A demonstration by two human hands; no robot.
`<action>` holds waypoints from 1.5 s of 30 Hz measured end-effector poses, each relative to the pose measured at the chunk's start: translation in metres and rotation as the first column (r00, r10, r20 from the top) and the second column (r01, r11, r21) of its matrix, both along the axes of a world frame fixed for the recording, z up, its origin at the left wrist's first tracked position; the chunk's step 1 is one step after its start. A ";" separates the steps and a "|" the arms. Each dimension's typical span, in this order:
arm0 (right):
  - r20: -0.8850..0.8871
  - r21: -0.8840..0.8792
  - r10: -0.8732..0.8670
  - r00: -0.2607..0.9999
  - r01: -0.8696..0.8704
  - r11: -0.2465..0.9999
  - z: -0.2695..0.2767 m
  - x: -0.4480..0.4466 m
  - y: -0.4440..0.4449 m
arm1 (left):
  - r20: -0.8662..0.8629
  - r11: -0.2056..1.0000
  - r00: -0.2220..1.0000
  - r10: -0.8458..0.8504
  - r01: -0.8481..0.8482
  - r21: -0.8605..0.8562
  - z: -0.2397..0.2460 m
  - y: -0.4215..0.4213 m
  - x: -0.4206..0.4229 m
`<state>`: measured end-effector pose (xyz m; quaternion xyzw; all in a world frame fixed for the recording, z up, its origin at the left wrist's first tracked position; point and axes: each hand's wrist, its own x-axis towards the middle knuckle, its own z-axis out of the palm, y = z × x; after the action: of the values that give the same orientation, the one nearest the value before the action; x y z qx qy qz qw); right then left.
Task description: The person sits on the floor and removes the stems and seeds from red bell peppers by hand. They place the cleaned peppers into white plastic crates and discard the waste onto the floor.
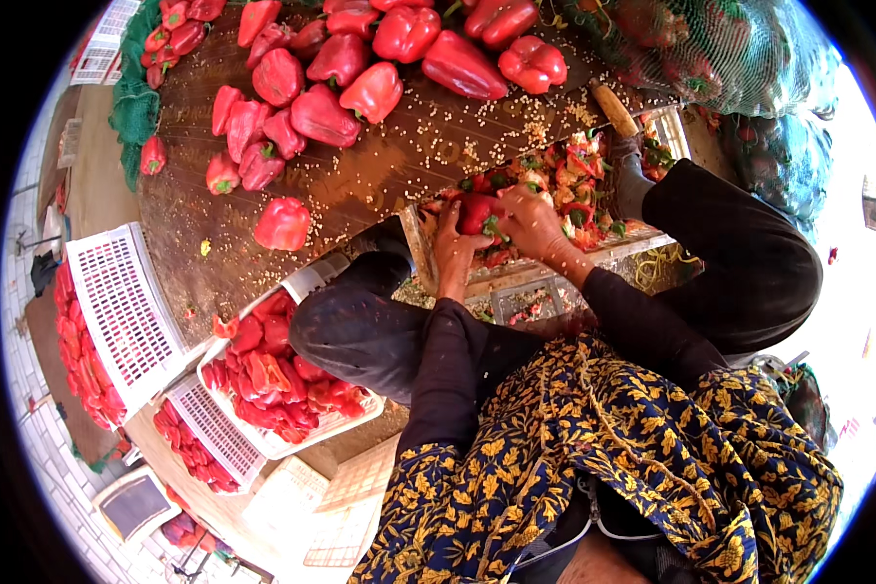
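Observation:
A red bell pepper (476, 213) with a green stem is in my left hand (455, 244), above a wooden-edged crate (420, 252) of pepper cores and scraps. My right hand (533, 223) is at the pepper's stem side, its fingers bent; whether it holds a tool or part of the stem is hidden. Whole red peppers (326, 115) lie loose on the brown board (212, 219) ahead, among scattered pale seeds. A wooden handle (613, 108) sticks up at the crate's far right corner.
To the left, a white plastic crate (369, 414) holds red pepper pieces (270, 372), beside more slotted white crates (120, 306). Green mesh sacks (715, 58) with peppers stand at the upper right. My bent knees flank the scrap crate.

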<state>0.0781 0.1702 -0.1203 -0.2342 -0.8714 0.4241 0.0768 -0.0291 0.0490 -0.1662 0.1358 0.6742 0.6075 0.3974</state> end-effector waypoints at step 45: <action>-0.026 -0.686 -0.223 0.974 0.145 0.713 0.053 -0.007 -0.002 | 0.084 0.901 0.941 0.327 -0.337 0.273 0.054 0.017 0.029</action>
<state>0.0711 0.1685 -0.0669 -0.3085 -0.6229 0.7150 0.0743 -0.0005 0.0663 -0.1119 0.0634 0.5862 0.7588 0.2766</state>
